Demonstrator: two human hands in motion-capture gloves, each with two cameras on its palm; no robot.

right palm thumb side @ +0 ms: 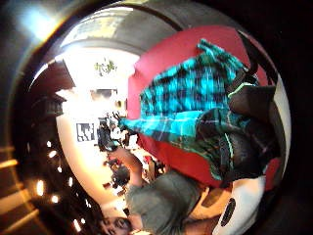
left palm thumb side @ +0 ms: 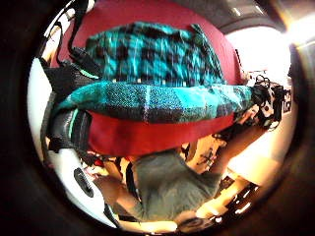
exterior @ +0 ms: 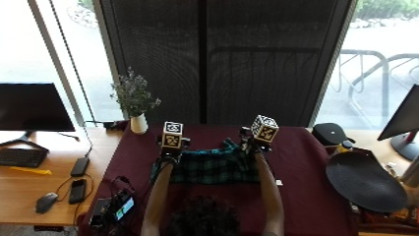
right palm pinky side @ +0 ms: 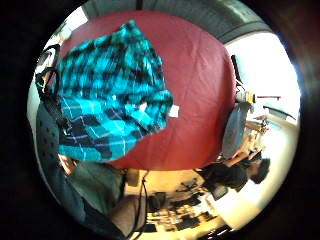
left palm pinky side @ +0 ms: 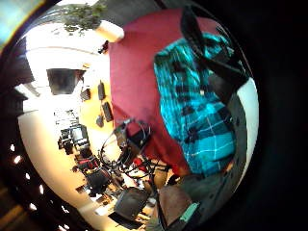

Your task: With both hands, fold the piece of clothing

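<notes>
garment: teal-and-black plaid shirt (exterior: pixel 216 167) on the dark red tablecloth (exterior: pixel 308 167), in front of the person, between both forearms; far edge lifted.
left hand: left hand (exterior: pixel 169 151) at the shirt's far-left corner. Thumb-side palm view shows a raised band of plaid (left palm thumb side: pixel 152 101) stretched across, close to the palm, with the rest of the shirt flat on the cloth behind it. Looks like it pinches the edge.
right hand: right hand (exterior: pixel 254 143) at the far-right corner, same height. Its thumb-side view shows a plaid strip (right palm thumb side: pixel 166 125) running out from the palm, so it likely grips the same edge.
step: judging by this, mid-fold, far edge being carried toward the near hem.
risk 1: hands travel unevenly, so the fold line skews and the edges don't line up.
risk 2: one corner slips, that side drops and bunches.
risk 3: lower layer drags along the tablecloth and creases under the fold.
nearby: vase of dried flowers (exterior: pixel 136 105) past the shirt, well apart; black dish (exterior: pixel 365 181) off to the right.
</notes>
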